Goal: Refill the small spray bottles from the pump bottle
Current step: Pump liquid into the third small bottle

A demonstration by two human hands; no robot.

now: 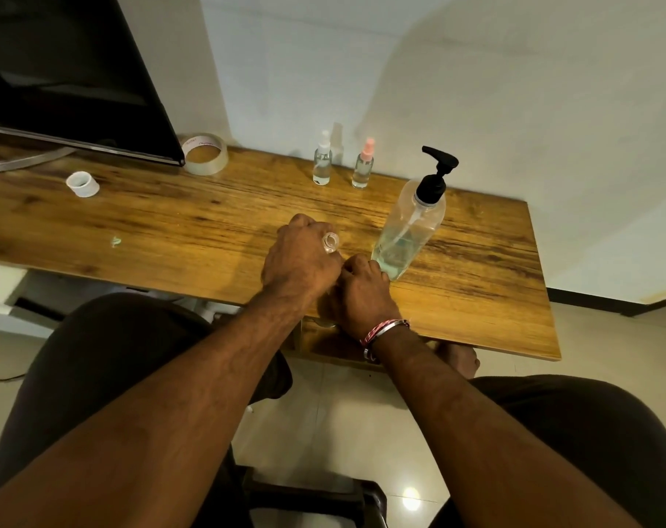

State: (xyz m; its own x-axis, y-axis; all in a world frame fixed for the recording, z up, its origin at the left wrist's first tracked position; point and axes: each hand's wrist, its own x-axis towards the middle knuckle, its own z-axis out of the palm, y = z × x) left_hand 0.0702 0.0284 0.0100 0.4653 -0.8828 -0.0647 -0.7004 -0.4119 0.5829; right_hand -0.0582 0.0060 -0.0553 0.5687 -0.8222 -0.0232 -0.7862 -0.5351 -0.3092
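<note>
My left hand [301, 257] grips a small clear spray bottle [330, 242] near the table's front edge; only its open neck shows above my fist, with no spray head on it. My right hand [361, 295] lies curled just beside it, and a bit of a clear cap [325, 322] peeks out under its palm. The big clear pump bottle [409, 230] with a black pump stands just right of my hands, partly filled. Two more small spray bottles stand capped at the back: one with a white head [322, 161], one with a pink head [363, 165].
The wooden table [171, 222] also carries a roll of clear tape [205, 153], a small white ring-shaped cap [83, 184] and a dark monitor [68, 78] on its stand at the left. A white wall is behind. My knees sit below the front edge.
</note>
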